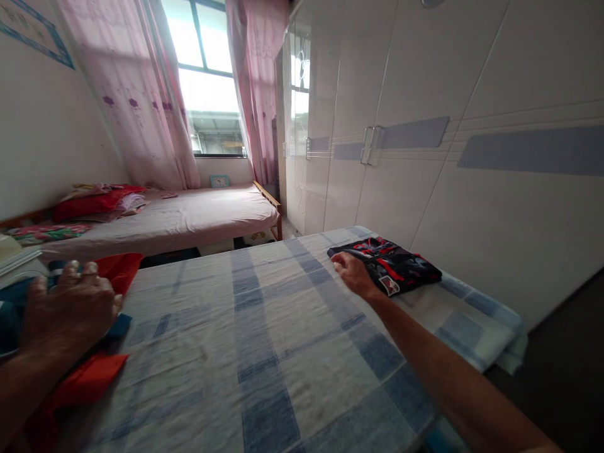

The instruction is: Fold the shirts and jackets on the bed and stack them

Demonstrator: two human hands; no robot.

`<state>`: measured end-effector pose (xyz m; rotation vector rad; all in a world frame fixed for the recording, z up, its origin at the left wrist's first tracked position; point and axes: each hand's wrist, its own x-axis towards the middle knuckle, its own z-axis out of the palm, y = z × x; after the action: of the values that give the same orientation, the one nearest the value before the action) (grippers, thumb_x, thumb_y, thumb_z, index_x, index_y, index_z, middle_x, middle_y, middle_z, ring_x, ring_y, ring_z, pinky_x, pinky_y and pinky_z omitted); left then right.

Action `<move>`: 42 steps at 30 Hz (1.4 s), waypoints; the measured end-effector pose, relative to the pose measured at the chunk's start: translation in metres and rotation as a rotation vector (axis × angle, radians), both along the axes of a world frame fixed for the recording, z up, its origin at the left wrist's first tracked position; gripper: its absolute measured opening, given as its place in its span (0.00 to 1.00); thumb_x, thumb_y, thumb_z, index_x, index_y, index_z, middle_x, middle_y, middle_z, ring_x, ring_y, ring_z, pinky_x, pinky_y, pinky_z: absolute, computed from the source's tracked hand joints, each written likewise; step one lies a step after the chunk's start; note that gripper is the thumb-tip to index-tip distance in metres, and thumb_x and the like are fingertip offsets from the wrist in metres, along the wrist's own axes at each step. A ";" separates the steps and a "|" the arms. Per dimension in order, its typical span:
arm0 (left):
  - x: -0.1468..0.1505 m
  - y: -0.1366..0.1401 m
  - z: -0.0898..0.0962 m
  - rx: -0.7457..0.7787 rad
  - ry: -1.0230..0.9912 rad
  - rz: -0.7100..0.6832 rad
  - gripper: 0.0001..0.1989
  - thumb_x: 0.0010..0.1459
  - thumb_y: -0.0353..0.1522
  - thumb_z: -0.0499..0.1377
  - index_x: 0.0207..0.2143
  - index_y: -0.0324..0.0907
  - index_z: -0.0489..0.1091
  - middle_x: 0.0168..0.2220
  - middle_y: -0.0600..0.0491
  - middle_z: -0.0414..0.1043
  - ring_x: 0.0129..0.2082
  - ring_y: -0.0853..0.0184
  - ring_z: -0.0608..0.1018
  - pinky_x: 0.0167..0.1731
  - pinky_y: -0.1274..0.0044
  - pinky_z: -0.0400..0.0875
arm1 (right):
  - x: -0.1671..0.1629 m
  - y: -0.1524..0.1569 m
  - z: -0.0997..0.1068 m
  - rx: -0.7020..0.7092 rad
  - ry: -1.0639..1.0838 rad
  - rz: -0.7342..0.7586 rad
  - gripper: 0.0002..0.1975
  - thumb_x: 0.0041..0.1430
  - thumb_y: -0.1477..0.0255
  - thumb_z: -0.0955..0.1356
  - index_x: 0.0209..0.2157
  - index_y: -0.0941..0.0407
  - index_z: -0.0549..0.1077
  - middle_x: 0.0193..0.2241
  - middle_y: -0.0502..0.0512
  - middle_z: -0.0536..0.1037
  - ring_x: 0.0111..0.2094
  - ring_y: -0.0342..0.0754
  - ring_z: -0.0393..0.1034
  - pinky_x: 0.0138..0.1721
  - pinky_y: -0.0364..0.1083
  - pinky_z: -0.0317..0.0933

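Note:
My right hand (352,272) is at the near left edge of a folded black garment (403,264) with red and grey print and a small white-and-red patch. Its fingers are curled against the cloth, and the garment lies flat near the far right side of the bed. At the left, my left hand (70,308) rests palm down with fingers apart over a heap of clothes. A red cloth (120,270) and a teal cloth (9,321) stick out around it. Part of the heap is hidden under the hand and forearm.
Both hands are above a blue-and-white checked sheet (198,352). Behind it stands a second bed (198,214) with a pile of red and pink fabric (99,201) and a small clock (219,182). White wardrobe doors (415,75) line the right side.

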<state>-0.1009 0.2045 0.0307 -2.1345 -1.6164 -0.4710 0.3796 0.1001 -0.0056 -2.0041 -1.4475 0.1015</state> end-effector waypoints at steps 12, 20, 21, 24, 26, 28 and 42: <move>0.068 -0.068 -0.133 0.085 0.108 -0.466 0.18 0.56 0.40 0.51 0.44 0.46 0.75 0.52 0.44 0.71 0.54 0.53 0.71 0.47 0.62 0.72 | 0.175 -0.004 -0.021 -0.359 -0.251 -0.495 0.24 0.59 0.58 0.60 0.46 0.62 0.72 0.52 0.71 0.69 0.57 0.62 0.58 0.54 0.62 0.50; 0.065 -0.068 -0.134 0.097 0.044 -0.440 0.18 0.57 0.38 0.50 0.45 0.45 0.74 0.52 0.45 0.71 0.54 0.54 0.71 0.47 0.64 0.73 | 0.172 0.002 0.002 -0.393 -0.214 -0.390 0.19 0.50 0.62 0.68 0.40 0.61 0.76 0.43 0.72 0.76 0.47 0.66 0.69 0.48 0.61 0.58; 0.066 -0.069 -0.134 0.092 0.035 -0.440 0.18 0.57 0.38 0.51 0.45 0.44 0.74 0.52 0.44 0.71 0.54 0.54 0.71 0.47 0.64 0.73 | 0.165 0.002 0.008 -0.360 -0.211 -0.331 0.17 0.51 0.65 0.68 0.40 0.60 0.76 0.44 0.69 0.76 0.48 0.64 0.69 0.48 0.57 0.59; 0.068 -0.070 -0.134 0.061 -0.008 -0.439 0.18 0.57 0.37 0.51 0.45 0.44 0.74 0.52 0.44 0.70 0.55 0.53 0.70 0.49 0.63 0.72 | 0.129 0.010 0.032 -0.233 -0.203 -0.179 0.18 0.56 0.66 0.64 0.46 0.58 0.74 0.46 0.63 0.76 0.48 0.56 0.69 0.48 0.49 0.60; 0.070 -0.070 -0.134 0.038 -0.043 -0.440 0.17 0.57 0.36 0.51 0.44 0.43 0.74 0.52 0.42 0.70 0.55 0.52 0.69 0.50 0.62 0.71 | 0.090 0.020 0.052 -0.121 -0.162 -0.067 0.20 0.59 0.63 0.61 0.49 0.57 0.71 0.46 0.60 0.76 0.46 0.52 0.70 0.46 0.47 0.61; 0.070 -0.070 -0.134 0.028 -0.084 -0.443 0.16 0.57 0.35 0.52 0.44 0.42 0.74 0.52 0.41 0.70 0.55 0.52 0.69 0.50 0.61 0.70 | 0.042 0.029 0.078 0.057 -0.010 0.140 0.19 0.58 0.61 0.63 0.46 0.57 0.72 0.41 0.56 0.77 0.41 0.50 0.71 0.42 0.45 0.63; 0.070 -0.103 -0.087 0.134 -0.677 -0.483 0.26 0.63 0.33 0.48 0.63 0.48 0.47 0.62 0.47 0.54 0.61 0.61 0.60 0.58 0.65 0.59 | -0.118 0.001 0.158 0.405 0.657 0.677 0.14 0.52 0.62 0.70 0.37 0.55 0.75 0.27 0.47 0.76 0.26 0.41 0.70 0.28 0.41 0.63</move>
<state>-0.0309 0.1013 -0.0564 -2.3954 -1.2744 -1.5402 0.2617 0.1010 0.1528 -0.9573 -1.4729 0.6345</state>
